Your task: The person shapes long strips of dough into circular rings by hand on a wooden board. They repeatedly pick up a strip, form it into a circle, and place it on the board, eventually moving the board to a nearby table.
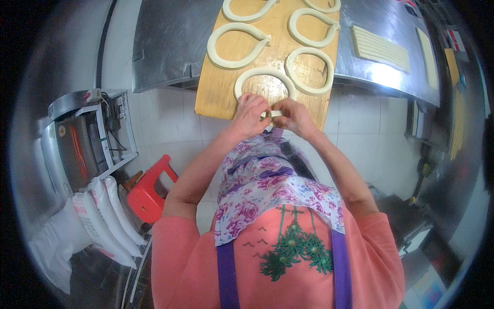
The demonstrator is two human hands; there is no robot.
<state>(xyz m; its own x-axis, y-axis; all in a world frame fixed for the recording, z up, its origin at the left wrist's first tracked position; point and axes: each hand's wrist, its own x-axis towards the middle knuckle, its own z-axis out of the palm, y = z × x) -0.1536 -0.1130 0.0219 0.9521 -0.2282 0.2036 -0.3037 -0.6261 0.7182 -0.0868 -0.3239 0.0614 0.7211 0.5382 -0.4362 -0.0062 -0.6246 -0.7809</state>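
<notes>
Both my hands are at the near end of a wooden board (216, 92), on the two ends of a dough ring (266, 72). My left hand (252, 114) grips the ring's left end with curled fingers. Close beside it, my right hand (291, 116) pinches the right end, and a short pale piece of dough shows between the hands. The exact join is partly hidden by my fingers. Farther up the board lie several more rings of dough, among them a round one (330, 73) at the right and a pointed one (210, 50) at the left.
The board rests on a stainless steel table (170, 46). Ridged dough strips (380, 50) lie side by side on the table's right part, with another dough piece (427, 58) beyond. A red plastic stool (148, 193) and white sacks (104, 228) stand at the lower left.
</notes>
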